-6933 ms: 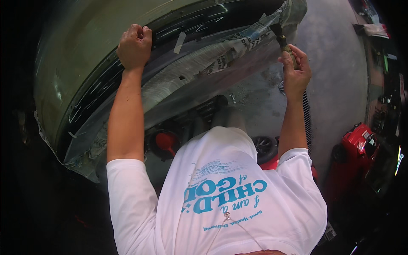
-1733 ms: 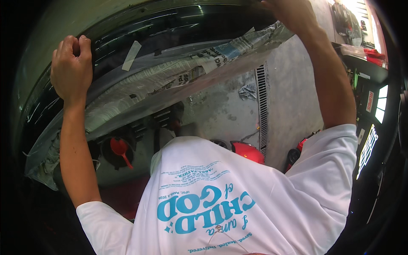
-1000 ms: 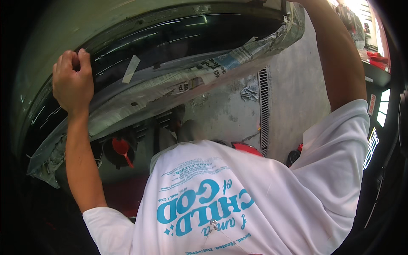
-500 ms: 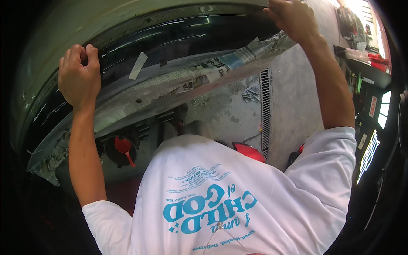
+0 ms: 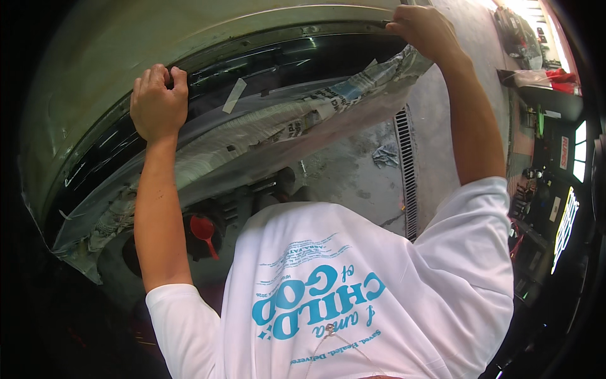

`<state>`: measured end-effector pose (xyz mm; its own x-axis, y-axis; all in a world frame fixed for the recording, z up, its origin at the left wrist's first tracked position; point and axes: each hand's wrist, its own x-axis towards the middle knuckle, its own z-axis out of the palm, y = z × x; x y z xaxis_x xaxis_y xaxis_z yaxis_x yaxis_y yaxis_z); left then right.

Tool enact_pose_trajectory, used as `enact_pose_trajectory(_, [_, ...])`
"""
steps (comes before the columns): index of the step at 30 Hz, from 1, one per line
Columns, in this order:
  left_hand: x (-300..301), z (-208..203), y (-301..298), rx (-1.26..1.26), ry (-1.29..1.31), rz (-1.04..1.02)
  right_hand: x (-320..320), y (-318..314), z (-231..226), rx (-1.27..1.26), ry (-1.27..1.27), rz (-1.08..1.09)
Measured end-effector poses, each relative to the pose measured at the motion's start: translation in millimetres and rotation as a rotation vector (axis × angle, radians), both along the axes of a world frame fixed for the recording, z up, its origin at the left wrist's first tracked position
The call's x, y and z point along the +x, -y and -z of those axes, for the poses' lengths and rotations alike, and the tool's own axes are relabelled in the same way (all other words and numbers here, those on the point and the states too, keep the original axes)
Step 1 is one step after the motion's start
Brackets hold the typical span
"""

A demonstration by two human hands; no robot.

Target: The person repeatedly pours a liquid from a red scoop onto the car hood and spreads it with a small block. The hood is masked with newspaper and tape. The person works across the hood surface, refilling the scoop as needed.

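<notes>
My left hand (image 5: 159, 104) is closed in a fist at the lower edge of a pale greenish car panel (image 5: 158, 38). A dark spot shows between its thumb and forefinger; what it holds is hidden. At the far right end of that edge, my right hand (image 5: 426, 35) is closed too, fingertips pinched, with a small dark bit beside them. Between the hands runs a glossy black curved car part (image 5: 284, 60). Along its near side lie newspaper masking (image 5: 252, 132) and clear plastic film (image 5: 372, 114). A strip of pale tape (image 5: 235, 96) sticks to the black part and film.
Below the film, a red ladle-shaped thing (image 5: 202, 228) rests over a dark round container. A slotted floor drain (image 5: 407, 170) crosses the concrete, with a crumpled sheet (image 5: 385, 155) beside it. At the right stand dark shelves with tools and a red cloth (image 5: 562, 77).
The whole view has shifted, so the car and floor appear farther right. Against the black part, my left hand has moved slightly right and my right hand slightly left. Both stay closed.
</notes>
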<state>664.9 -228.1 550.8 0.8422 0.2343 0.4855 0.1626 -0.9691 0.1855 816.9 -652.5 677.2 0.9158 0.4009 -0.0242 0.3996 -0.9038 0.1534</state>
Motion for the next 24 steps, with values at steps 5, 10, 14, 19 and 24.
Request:
enact_pose_trajectory(5, [2.3,-0.4,2.2,0.052,-0.003,0.020,-58.7,49.9,49.6,1.002,0.174,0.344])
enact_pose_trajectory(10, [3.6,-4.2,2.8,0.061,-0.017,0.018,-93.1,43.0,103.8,1.705,0.177,0.690])
enact_pose_trajectory(14, [1.4,-3.7,3.8,0.053,-0.020,0.010,-115.2,30.8,110.6,2.095,0.023,0.757])
enact_pose_trajectory(19, [3.3,-2.9,3.7,0.058,-0.028,0.013,-119.8,20.8,124.3,2.103,0.019,0.824])
enact_pose_trajectory(24, [1.5,-1.7,2.4,0.021,-0.083,0.002,-119.5,18.3,130.0,1.991,0.034,0.774])
